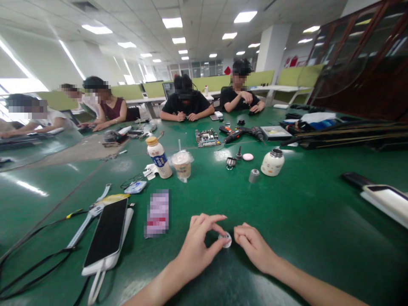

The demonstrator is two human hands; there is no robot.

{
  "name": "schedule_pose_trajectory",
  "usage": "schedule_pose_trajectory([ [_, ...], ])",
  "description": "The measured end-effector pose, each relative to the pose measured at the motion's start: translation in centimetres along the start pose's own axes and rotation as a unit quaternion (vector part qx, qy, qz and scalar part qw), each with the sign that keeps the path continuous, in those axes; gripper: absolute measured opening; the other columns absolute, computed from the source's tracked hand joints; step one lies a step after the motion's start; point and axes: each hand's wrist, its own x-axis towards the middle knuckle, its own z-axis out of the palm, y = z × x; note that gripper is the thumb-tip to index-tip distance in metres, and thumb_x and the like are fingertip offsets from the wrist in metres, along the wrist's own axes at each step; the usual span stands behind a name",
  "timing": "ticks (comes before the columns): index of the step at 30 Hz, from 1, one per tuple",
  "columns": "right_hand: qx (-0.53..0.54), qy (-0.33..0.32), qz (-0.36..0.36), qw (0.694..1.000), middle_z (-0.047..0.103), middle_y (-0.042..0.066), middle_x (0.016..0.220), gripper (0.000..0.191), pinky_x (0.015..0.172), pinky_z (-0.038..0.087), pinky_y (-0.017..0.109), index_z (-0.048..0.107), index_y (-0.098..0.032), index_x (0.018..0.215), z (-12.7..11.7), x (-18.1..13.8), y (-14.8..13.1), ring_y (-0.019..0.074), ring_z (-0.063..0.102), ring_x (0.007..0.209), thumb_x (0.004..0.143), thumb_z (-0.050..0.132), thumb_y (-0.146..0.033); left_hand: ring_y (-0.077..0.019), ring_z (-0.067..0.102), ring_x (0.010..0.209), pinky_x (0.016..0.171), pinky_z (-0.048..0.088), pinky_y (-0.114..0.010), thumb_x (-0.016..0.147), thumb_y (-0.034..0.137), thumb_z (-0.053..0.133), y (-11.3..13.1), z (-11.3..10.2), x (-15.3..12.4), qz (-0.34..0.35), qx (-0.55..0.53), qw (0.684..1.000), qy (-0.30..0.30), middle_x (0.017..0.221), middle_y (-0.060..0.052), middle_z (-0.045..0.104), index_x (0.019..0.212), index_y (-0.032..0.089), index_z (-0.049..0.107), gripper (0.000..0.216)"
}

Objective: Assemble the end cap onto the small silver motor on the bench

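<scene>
My left hand (199, 238) is in front of me, low over the green table. Its thumb and index finger pinch a small round whitish-silver piece (226, 243), while another finger stretches out above. What kind of thing the piece is I cannot make out. Just right of it, apart by a narrow gap, my right hand (251, 242) is curled with its fingers pressed together; anything inside is hidden. Beyond the hands stand a small grey metal cylinder (254, 176) and a cream-coloured jar-shaped bottle (273, 163) with an open steel neck.
A phone (108, 231) on a white power bank and a purple packet (157, 213) lie left. Farther back are a drink bottle (161, 159), a plastic cup (182, 165), a circuit board (207, 138) and power drills (244, 132). Several people sit around the green table (306, 212).
</scene>
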Motion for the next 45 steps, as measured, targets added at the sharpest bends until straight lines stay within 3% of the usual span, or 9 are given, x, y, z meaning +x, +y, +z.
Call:
schedule_pose_trajectory([
  [7,0.006,-0.008,0.011,1.000,0.037,-0.004,0.055,0.031,0.066,0.030,0.030,0.032,-0.021,0.058,-0.1,0.1,-0.2,0.0146,0.041,0.059,0.089,0.032,-0.025,-0.0217,0.065,0.096,0.091,0.039,-0.039,0.085,0.028,0.069,-2.9,-1.7,1.3,-0.049,0.018,0.992,0.114,0.091,-0.001,0.077,0.118,0.024,0.052,0.038],
  [12,0.009,-0.011,0.021,1.000,0.037,-0.004,0.056,0.030,0.067,0.029,0.030,0.031,-0.021,0.059,-0.1,0.0,-0.3,0.0148,0.041,0.059,0.089,0.032,-0.025,-0.0233,0.064,0.094,0.085,0.040,-0.040,0.084,0.020,0.069,-6.1,-1.1,1.3,-0.084,0.104,0.990,0.047,0.090,0.000,0.078,0.113,0.026,0.059,0.031],
  [16,0.007,-0.014,0.018,1.000,0.036,-0.004,0.056,0.030,0.067,0.029,0.031,0.031,-0.021,0.059,-0.1,0.0,-0.1,0.0149,0.039,0.059,0.089,0.032,-0.024,-0.0259,0.061,0.102,0.087,0.039,-0.044,0.081,0.023,0.073,-6.8,-0.5,1.0,-0.092,0.112,0.989,0.042,0.098,-0.002,0.077,0.121,0.026,0.058,0.043],
  [22,0.005,-0.014,0.016,1.000,0.036,-0.004,0.056,0.030,0.068,0.030,0.031,0.031,-0.020,0.059,0.0,0.0,0.0,0.0145,0.039,0.059,0.088,0.032,-0.024,-0.0264,0.064,0.100,0.090,0.039,-0.045,0.083,0.023,0.072,-4.4,-1.0,1.2,-0.098,0.034,0.993,0.052,0.088,-0.001,0.078,0.108,0.024,0.066,0.026],
  [28,0.004,-0.009,0.010,1.000,0.037,-0.004,0.056,0.031,0.068,0.029,0.030,0.033,-0.020,0.059,0.1,0.0,0.1,0.0143,0.040,0.058,0.089,0.031,-0.026,-0.0239,0.060,0.100,0.090,0.041,-0.041,0.082,0.025,0.074,0.3,-1.6,0.9,-0.011,-0.004,1.000,0.014,0.091,0.002,0.078,0.111,0.028,0.064,0.030],
  [36,0.004,-0.013,0.003,1.000,0.037,-0.004,0.056,0.030,0.067,0.029,0.030,0.033,-0.020,0.059,0.1,0.0,0.2,0.0147,0.041,0.060,0.089,0.032,-0.025,-0.0225,0.060,0.100,0.090,0.043,-0.040,0.086,0.021,0.068,0.4,-0.8,0.4,-0.009,-0.015,0.999,-0.032,0.097,-0.001,0.075,0.101,0.026,0.068,0.016],
  [38,0.006,-0.011,0.000,1.000,0.038,-0.004,0.057,0.029,0.067,0.029,0.030,0.033,-0.020,0.059,0.1,0.0,0.2,0.0147,0.042,0.060,0.088,0.032,-0.024,-0.0231,0.057,0.109,0.095,0.043,-0.041,0.088,0.013,0.060,0.6,-1.2,0.3,-0.002,-0.049,0.997,-0.058,0.108,-0.004,0.072,0.109,0.026,0.066,0.026],
  [42,0.005,-0.004,0.003,1.000,0.038,-0.004,0.056,0.029,0.066,0.029,0.030,0.033,-0.020,0.059,0.1,-0.1,0.3,0.0148,0.042,0.060,0.088,0.033,-0.024,-0.0247,0.037,0.135,0.111,0.033,-0.047,0.074,-0.001,0.053,1.2,-2.2,0.2,0.007,-0.118,0.988,-0.104,0.141,-0.005,0.051,0.128,0.027,0.052,0.061],
  [45,0.003,-0.006,0.003,1.000,0.038,-0.004,0.056,0.030,0.066,0.029,0.030,0.033,-0.020,0.058,0.1,-0.1,0.3,0.0148,0.041,0.060,0.088,0.033,-0.025,-0.0246,0.036,0.135,0.112,0.031,-0.046,0.075,0.002,0.057,1.0,-2.2,0.3,0.002,-0.089,0.992,-0.087,0.141,-0.006,0.050,0.131,0.027,0.049,0.062],
])
